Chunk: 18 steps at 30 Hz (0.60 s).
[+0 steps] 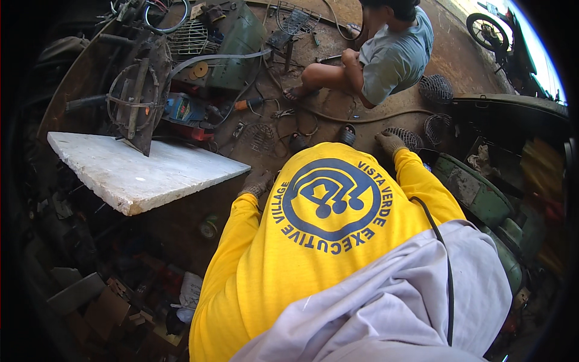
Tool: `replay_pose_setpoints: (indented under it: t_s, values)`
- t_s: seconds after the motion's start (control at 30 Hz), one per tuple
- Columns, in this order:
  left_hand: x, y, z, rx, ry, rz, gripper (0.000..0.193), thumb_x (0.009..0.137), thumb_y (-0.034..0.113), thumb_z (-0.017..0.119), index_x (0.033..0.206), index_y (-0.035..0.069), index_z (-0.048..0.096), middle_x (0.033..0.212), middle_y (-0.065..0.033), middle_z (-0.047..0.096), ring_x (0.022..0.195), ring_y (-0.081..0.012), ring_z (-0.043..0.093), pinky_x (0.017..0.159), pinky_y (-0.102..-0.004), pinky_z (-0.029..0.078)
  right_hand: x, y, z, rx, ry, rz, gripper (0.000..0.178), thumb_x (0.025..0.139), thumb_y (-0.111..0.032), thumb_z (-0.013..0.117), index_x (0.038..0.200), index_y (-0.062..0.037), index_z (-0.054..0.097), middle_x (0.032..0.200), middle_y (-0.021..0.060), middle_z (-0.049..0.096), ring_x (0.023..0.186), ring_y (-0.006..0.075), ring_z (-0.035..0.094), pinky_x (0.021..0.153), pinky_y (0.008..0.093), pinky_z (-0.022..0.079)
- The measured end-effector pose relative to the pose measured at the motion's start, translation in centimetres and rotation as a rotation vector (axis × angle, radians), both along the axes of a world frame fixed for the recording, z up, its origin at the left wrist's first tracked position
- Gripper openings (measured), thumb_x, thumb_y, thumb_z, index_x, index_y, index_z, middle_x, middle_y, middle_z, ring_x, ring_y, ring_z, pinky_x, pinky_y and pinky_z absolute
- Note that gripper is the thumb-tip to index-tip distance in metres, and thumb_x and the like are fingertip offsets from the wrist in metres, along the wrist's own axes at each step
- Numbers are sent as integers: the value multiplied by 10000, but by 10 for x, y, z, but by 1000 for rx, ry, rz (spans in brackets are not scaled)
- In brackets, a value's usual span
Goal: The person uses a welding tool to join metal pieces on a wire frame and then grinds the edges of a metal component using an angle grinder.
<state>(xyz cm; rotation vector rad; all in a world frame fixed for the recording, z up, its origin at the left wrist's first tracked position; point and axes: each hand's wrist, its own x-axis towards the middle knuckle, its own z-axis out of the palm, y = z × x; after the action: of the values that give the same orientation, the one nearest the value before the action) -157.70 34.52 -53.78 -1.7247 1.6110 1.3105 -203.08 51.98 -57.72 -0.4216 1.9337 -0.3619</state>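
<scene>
Both of my hands wear dark, worn work gloves, with yellow sleeves above them. My left hand (259,182) is low beside the right corner of a thick white slab (157,169); its fingers are mostly hidden, and no held thing shows. Farther right, my right hand (391,143) lies with its fingers stretched out, nothing visible in it. A round wire cage (405,139) sits right beside that glove, and a second wire cage (437,128) is a little beyond. Between my hands, my sandalled feet (322,138) rest on the brown ground.
A person (395,57) in a grey-green shirt squats ahead. A hose (362,119) crosses the ground. At left stand a rusty metal frame (142,90), a blue-and-red machine (184,111) and an orange-handled tool (247,104). Green metal parts (470,187) crowd the right; scraps (102,308) fill the lower left.
</scene>
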Motion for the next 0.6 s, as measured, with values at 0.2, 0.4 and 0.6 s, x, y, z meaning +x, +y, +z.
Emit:
replay_pose_setpoints:
  t_s: [0.2, 0.4, 0.6]
  values:
    - [-2, -7, 4, 51, 26, -1, 439, 843, 400, 614, 1090, 43, 675, 1005, -144, 693, 866, -234, 660, 796, -342, 491, -16, 21, -53, -267, 332, 541, 483, 922, -378, 532, 1187, 17, 618, 930, 121, 675, 802, 203, 636, 738, 317, 494]
    - [18, -2, -21, 102, 138, 145, 449, 840, 394, 633, 1126, 49, 661, 1018, -146, 694, 902, -242, 661, 821, -342, 491, 4, -13, 18, -6, 56, 76, 471, 918, -376, 538, 1181, 2, 635, 935, 119, 680, 811, 208, 646, 737, 322, 496]
    - [16, -9, -24, -47, 12, -116, 521, 849, 431, 603, 1208, 55, 632, 1202, -186, 643, 1125, -313, 608, 967, -374, 448, -2, -7, 6, -29, 94, 156, 487, 918, -391, 536, 1188, 2, 637, 990, 139, 689, 840, 214, 654, 753, 323, 500]
